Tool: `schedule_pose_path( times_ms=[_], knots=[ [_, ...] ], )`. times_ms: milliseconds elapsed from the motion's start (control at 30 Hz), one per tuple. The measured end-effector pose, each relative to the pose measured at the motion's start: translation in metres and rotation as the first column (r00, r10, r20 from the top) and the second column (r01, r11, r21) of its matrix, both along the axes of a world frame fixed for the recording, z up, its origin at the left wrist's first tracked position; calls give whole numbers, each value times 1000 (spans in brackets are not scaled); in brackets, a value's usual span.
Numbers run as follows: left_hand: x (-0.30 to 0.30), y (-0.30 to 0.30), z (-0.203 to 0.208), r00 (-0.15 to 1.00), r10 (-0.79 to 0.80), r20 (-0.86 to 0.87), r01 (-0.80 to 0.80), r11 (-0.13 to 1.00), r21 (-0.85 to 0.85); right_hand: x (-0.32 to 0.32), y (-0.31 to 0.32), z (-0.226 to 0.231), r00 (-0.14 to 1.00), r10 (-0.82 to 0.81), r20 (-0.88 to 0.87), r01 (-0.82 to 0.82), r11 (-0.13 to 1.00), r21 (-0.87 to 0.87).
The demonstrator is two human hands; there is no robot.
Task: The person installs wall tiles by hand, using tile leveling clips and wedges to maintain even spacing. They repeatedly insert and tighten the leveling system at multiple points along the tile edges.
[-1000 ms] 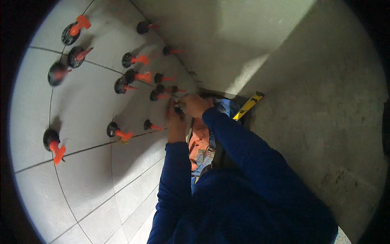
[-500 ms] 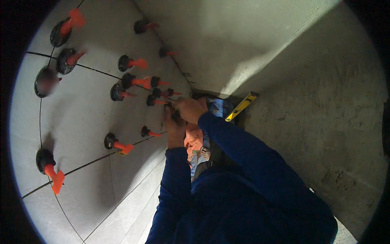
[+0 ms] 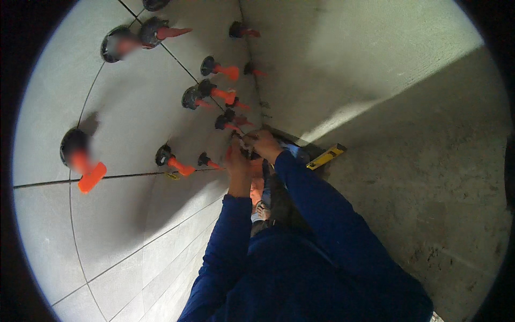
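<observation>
My left hand (image 3: 238,169) is raised beside the tiled wall (image 3: 129,145), its fingers curled upward and closed. My right hand (image 3: 264,144) meets it from the right, fingers pinched together. Between them shows a small dark piece (image 3: 245,153), similar to the black bases on the wall; the fingers hide most of it. Just above the hands, a tile levelling clip (image 3: 224,121) with a round black base and orange handle sits on a joint. Several more such clips, among them a large near one (image 3: 91,174), stick out from the tile joints.
A yellow spirit level (image 3: 326,157) leans at the foot of the rough grey wall (image 3: 407,161) on the right. Orange and blue material (image 3: 257,185) lies below my hands, partly covered by them. The two walls meet in a corner ahead.
The view has turned left and shifted, so the clips appear further right and higher. My hands stay together by the wall, with the fingers slightly rearranged.
</observation>
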State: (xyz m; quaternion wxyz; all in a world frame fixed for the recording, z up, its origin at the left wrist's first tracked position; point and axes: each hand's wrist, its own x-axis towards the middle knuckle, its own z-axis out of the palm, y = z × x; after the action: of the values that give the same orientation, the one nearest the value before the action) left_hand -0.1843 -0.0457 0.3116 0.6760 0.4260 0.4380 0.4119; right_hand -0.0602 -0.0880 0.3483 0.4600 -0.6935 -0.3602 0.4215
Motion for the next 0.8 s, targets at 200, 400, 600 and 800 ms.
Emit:
schedule_pose_path(
  times_ms=[200,400,600,800],
  knots=[
    [7,12,-6,941,133,310,16,900,-435,-7,6,1,996,-82,-44,81,996,-32],
    [-50,-7,-69,993,-109,-36,80,883,-462,-21,5,-3,948,-55,312,52,998,19],
    [-144,-77,-30,918,-173,357,379,651,-658,-32,11,-22,937,-90,337,79,996,46],
    [-190,-134,17,866,163,472,304,579,-757,-30,6,-32,828,41,559,-20,999,-43]
  ],
)
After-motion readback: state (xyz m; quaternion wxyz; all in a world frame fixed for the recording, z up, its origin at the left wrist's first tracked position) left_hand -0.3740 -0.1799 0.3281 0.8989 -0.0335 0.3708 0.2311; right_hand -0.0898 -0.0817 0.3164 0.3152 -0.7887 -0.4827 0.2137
